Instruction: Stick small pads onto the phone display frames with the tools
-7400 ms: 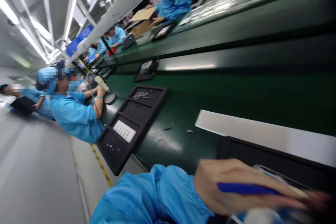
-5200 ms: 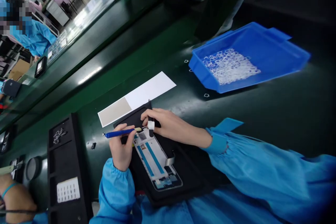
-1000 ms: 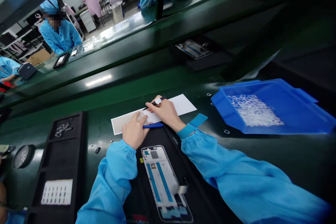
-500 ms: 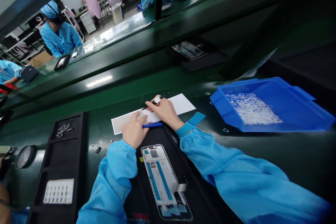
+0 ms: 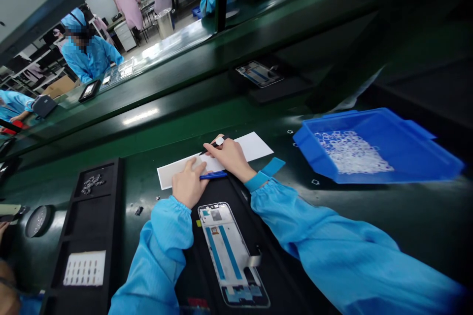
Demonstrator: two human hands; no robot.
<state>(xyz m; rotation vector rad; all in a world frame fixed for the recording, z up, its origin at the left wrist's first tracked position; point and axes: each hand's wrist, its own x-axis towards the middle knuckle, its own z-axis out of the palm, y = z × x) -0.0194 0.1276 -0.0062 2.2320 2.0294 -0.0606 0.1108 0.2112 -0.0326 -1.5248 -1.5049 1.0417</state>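
Note:
My left hand [image 5: 188,185] rests on the near edge of a long white paper strip [image 5: 254,145] and keeps a blue pen-like tool [image 5: 214,175] in its closed fingers. My right hand [image 5: 229,156] lies on the strip beside it, pinching a thin black tool whose tip touches the paper; a white band wraps one fingertip. Just below both hands a phone frame [image 5: 229,251] with two blue stripes lies in a black tray [image 5: 273,266].
A blue bin [image 5: 406,157] of small clear parts stands at the right. A long black compartment tray [image 5: 88,226] lies at the left, with a round dish [image 5: 37,220] beside it. Another phone frame [image 5: 258,74] sits on the far belt. Other workers in blue coats sit beyond.
Over the last second my hands have stayed on the white strip. Several seconds ago they were working over the phone frame; they have since moved up to the paper.

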